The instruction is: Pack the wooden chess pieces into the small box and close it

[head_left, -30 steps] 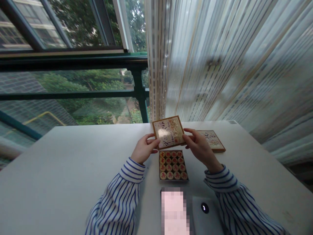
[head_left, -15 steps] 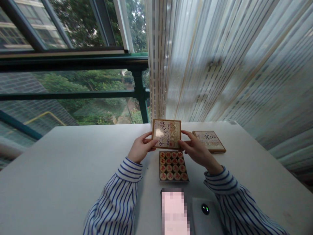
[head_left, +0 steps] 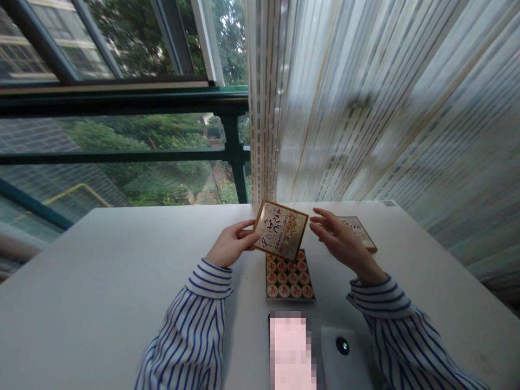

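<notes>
My left hand (head_left: 233, 244) pinches the left edge of a box lid (head_left: 280, 229) printed "Chinese chess", thumb on top. The lid is tilted, its right side lower, and covers the far part of an uncovered box (head_left: 311, 298). In that box lie rows of round wooden Chinese chess pieces (head_left: 292, 278) with red characters. My right hand (head_left: 335, 235) is off the lid, just to its right, with fingers stretched out and nothing in them. Beyond it a second printed lid or box (head_left: 361, 234) lies on the table, partly hidden by this hand.
Near the front edge of the white table (head_left: 134, 281) lies a phone (head_left: 290, 352) with a blurred pink screen. Beside it is a pale device (head_left: 345, 363) with a round dark lens-like spot. A striped curtain (head_left: 345, 108) and a window with a green railing (head_left: 122, 158) stand behind.
My right hand has let go of the lid and moved right, its fingers opening. Held by my left hand alone, the lid has turned clockwise and now overlaps the box of pieces.
</notes>
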{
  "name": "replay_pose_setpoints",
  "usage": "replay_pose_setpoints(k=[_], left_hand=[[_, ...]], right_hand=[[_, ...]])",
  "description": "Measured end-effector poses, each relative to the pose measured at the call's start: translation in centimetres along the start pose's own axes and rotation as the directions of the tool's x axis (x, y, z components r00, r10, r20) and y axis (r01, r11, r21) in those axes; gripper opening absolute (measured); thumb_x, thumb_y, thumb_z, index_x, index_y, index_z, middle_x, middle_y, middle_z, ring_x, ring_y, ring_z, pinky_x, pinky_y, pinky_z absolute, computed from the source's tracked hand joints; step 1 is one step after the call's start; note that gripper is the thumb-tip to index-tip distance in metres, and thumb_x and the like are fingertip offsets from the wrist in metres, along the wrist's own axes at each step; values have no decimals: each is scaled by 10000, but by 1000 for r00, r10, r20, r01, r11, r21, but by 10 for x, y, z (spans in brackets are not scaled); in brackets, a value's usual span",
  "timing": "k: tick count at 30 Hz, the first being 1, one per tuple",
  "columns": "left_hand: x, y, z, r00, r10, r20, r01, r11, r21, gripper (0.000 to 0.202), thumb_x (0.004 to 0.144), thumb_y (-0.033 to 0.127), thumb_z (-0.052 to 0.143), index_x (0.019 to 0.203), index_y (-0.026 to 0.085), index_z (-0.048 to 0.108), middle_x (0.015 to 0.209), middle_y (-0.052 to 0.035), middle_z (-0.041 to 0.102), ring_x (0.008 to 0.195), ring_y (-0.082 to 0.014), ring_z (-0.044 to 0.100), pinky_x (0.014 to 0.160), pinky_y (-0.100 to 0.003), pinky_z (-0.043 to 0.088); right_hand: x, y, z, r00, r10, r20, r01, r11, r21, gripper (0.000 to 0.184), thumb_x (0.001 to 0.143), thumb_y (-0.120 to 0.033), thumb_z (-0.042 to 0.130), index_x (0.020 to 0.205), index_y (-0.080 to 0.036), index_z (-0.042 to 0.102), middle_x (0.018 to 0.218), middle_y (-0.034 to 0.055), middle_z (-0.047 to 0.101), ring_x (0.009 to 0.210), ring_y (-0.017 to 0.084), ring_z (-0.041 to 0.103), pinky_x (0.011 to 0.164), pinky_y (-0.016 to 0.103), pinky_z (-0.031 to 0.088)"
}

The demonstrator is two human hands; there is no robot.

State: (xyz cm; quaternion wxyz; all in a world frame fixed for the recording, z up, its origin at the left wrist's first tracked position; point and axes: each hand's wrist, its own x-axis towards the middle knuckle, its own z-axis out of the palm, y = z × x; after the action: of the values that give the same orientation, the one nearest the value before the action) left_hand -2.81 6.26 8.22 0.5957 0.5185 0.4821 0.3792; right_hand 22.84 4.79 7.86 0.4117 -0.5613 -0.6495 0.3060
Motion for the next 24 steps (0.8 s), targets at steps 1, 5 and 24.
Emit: replay_pose_setpoints(k=[1,5,24], left_hand=[[0,0,-1,1000,-1,17,1,1000,9,624,639,315,706,1189,112,492,891,-93,692,737,-158,623,639,-274,487],[-1,-2,-2,994,-7,111,7,1000,3,578,661,285,689,1184,125,502,963,-103,679,811,-175,624,687,-296,488],[-2,2,0,993,110,-45,-105,990,97,464,625,310,704,1027,100,608,1032,-123,652,933,-223,604,870,-399,460]], right_hand=[[0,-1,-1,1000,-25,-17,25,1000,-11,491,801,-438,500,1216,-180,457,1112,125,591,924,209,591,736,357,520],[-2,-6,0,993,-102,62,103,995,-6,437,808,-414,502,1184,-190,515,1103,103,605,938,214,594,765,362,522],[-6,-4,14,955,-84,286,11,968,249,378,807,-356,519,1153,-206,515,999,64,662,844,178,624,770,393,514]])
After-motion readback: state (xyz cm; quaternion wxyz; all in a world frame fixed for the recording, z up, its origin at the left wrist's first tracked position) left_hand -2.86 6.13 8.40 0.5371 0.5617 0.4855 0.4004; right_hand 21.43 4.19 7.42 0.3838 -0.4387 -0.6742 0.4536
